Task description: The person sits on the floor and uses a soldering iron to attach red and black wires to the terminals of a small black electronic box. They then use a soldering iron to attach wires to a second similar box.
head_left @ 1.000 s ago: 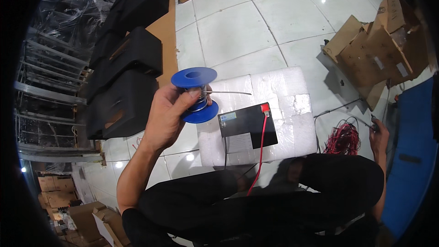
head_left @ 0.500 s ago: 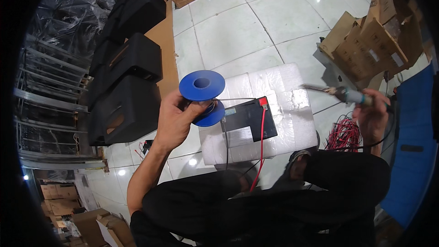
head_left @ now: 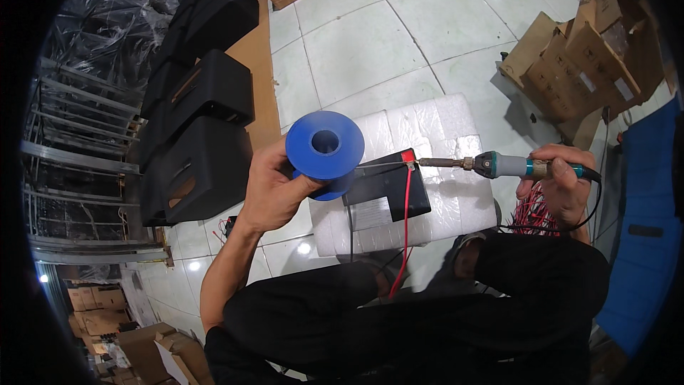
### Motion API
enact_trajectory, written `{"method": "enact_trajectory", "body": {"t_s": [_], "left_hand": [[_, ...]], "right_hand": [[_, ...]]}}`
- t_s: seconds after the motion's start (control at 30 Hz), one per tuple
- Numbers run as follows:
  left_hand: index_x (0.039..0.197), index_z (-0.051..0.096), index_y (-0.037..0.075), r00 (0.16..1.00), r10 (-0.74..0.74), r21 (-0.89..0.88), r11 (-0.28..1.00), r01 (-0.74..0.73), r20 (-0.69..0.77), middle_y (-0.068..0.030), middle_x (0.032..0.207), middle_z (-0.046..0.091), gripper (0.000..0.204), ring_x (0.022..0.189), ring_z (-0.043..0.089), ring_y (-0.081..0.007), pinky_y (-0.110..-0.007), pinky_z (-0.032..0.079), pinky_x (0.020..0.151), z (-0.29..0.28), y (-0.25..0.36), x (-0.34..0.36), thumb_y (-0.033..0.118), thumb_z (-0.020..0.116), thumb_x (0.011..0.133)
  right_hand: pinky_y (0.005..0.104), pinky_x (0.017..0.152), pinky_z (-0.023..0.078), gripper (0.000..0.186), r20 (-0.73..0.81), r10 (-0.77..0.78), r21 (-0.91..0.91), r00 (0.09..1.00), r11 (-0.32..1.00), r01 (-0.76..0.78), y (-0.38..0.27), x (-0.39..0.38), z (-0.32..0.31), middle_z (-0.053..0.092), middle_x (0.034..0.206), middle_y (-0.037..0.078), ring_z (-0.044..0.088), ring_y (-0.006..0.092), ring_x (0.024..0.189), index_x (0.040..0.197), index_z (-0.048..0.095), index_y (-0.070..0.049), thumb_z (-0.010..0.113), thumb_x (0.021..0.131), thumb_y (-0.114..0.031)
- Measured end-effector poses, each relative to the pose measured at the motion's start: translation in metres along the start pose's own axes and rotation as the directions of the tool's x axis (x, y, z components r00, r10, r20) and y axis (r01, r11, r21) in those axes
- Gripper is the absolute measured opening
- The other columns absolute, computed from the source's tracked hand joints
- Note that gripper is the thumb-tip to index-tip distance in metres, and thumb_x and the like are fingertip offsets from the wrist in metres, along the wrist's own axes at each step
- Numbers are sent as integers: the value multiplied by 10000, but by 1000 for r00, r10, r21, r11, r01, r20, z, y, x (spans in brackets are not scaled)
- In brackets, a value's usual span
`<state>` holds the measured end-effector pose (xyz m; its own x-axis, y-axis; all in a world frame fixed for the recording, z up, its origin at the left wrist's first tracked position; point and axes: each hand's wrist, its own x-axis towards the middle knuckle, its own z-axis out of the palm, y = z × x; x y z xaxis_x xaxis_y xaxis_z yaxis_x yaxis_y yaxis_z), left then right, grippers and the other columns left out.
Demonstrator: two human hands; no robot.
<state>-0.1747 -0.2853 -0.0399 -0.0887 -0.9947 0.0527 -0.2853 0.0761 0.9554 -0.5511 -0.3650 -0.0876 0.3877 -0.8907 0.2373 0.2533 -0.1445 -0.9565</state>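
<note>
My left hand (head_left: 276,189) grips a blue spool of solder wire (head_left: 303,144), its fingers wrapped round the core between the flanges. A thin strand of solder (head_left: 381,165) runs right from the spool to the red terminal corner (head_left: 407,157) of a black battery (head_left: 388,189). In my right hand (head_left: 563,182) is a soldering iron (head_left: 502,165) with a grey and teal handle, its tip meeting the strand's end at that terminal. A red wire (head_left: 407,235) hangs from the terminal toward me; a dark wire (head_left: 351,235) comes off the battery's left side.
White foam wrapped in clear film (head_left: 456,207) carries the battery. Beside my right forearm lies a bundle of red and black wires (head_left: 531,212). An opened cardboard box (head_left: 570,71) stands far right, near a blue panel (head_left: 641,228). Black cases (head_left: 199,164) line the left.
The soldering iron has swung left and down, from clear of the battery to its red terminal. My left hand has shifted slightly right, with the spool tilted more toward view.
</note>
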Motion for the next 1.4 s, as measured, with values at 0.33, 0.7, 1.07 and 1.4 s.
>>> {"method": "enact_trajectory", "body": {"t_s": [0.33,0.7,1.07,1.4], "left_hand": [[1127,659,-32,1000,7,17,1000,-7,5,-61,1090,657,333,989,613,-132,-293,498,903,3,3,1,37,766,820],[1089,662,-33,997,67,105,992,-70,28,-90,1116,646,327,1021,603,-161,-311,475,928,3,4,2,70,774,800],[1126,650,-29,998,63,131,989,-66,26,-80,1122,646,370,1027,603,-158,-312,482,927,4,5,2,61,782,793],[1073,666,-25,998,52,127,990,-57,39,-73,1093,648,331,990,600,-149,-304,482,899,3,4,2,46,784,772]], "right_hand": [[372,602,594,403,24,13,-32,1000,999,-13,0,2,3,672,759,245,701,285,640,972,653,168,552,939,-220],[371,612,588,384,39,-8,-51,999,999,10,-4,2,4,671,771,252,700,288,640,957,656,164,552,938,-205],[373,618,595,304,65,-70,-44,995,996,73,-6,4,5,670,762,253,705,290,640,967,657,157,507,866,-88],[371,612,618,295,203,-201,-219,958,945,245,-14,8,1,677,759,255,719,307,636,900,683,142,543,755,-74]]}}
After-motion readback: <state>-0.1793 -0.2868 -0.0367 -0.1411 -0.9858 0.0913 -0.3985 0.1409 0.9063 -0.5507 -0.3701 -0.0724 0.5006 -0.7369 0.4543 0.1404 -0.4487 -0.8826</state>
